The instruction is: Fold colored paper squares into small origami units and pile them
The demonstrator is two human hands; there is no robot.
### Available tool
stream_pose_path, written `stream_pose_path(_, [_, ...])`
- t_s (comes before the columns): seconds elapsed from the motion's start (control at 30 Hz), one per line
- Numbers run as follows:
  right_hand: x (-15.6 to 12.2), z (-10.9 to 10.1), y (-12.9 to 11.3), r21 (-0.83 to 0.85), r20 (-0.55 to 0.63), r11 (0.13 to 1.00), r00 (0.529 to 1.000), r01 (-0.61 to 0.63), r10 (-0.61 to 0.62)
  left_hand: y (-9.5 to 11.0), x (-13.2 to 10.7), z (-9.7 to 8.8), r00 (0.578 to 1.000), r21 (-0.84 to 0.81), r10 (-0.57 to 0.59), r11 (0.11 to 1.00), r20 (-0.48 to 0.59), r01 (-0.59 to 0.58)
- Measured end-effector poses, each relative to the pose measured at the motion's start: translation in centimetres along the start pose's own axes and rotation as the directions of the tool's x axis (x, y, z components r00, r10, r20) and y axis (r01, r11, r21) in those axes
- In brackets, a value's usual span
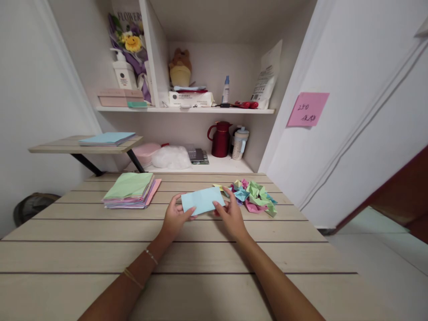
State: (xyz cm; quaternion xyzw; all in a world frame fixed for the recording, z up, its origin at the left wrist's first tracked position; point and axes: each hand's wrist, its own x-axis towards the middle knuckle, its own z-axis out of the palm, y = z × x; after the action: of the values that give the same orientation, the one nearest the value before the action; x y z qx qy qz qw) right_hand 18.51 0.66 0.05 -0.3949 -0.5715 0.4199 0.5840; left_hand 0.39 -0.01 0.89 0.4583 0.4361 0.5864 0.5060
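A light blue sheet of paper (202,200), folded into a long rectangle, is held just above the table between both hands. My left hand (175,212) grips its left end, thumb on top and fingers underneath. At the right end, my right hand (231,214) pinches it with the thumb on the near edge and a finger at the far corner. Just right of that hand lies a pile of folded paper pieces (257,196) in green, blue, pink and yellow. A stack of coloured paper (129,189), green on top, sits to the left.
The slatted wooden table (207,258) spans the foreground. On a small raised shelf (63,143) at left lies more blue paper (107,138). Behind stand a red jug (220,139), a light tumbler (240,143) and a white plastic bag (171,158). A pink note (307,109) hangs at right.
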Motion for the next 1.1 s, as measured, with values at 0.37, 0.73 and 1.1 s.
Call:
stream_pose_path(0.37, [-0.4, 0.4, -0.2, -0.241, 0.247, 0.938, 0.95, 0.25, -0.19, 0.7, -0.6, 0.2, 0.982, -0.06, -0.065, 0.995, 0.179, 0.077])
stream_pose_path(0.73, [0.3, 0.1, -0.3, -0.034, 0.124, 0.999, 0.992, 0.032, -0.028, -0.4, 0.0, -0.7, 0.977, -0.02, -0.001, 1.0, 0.215, 0.005])
stream_pose_path(1.1, [-0.6, 1.4, -0.3, 0.112, 0.164, 0.994, 0.986, -0.017, -0.001, 0.2, -0.4, 0.1, 0.988, 0.056, -0.021, 0.998, 0.153, 0.012])
